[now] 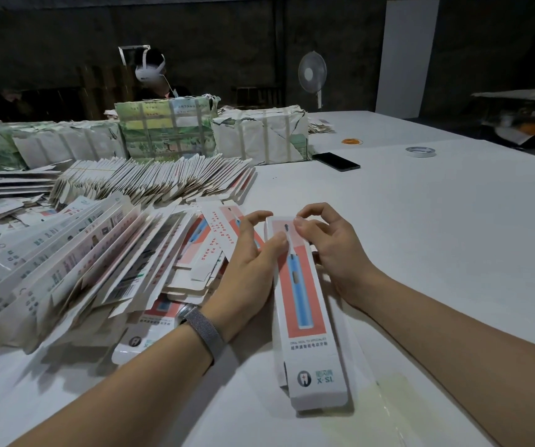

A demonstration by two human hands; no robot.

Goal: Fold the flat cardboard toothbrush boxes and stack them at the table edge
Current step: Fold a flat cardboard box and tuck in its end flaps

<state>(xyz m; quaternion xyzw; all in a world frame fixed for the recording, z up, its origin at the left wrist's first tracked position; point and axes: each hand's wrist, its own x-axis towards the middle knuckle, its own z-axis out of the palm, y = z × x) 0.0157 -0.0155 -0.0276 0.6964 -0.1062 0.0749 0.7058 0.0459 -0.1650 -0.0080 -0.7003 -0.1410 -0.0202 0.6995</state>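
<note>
1. Long white cardboard toothbrush box (304,304) with a pink panel lies on the white table (437,237), beside flat box stacks (75,253).
2. Left hand (250,272) grips its left edge, thumb on top.
3. Right hand (333,250) pinches its far end.

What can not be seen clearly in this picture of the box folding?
- Head view: the far end flap of the toothbrush box is covered by the left hand and right hand.
- The lower boxes in the flat pile are buried under upper ones.
- The small print on the box is too small to read.
- The bundles hide the table behind them.
</note>
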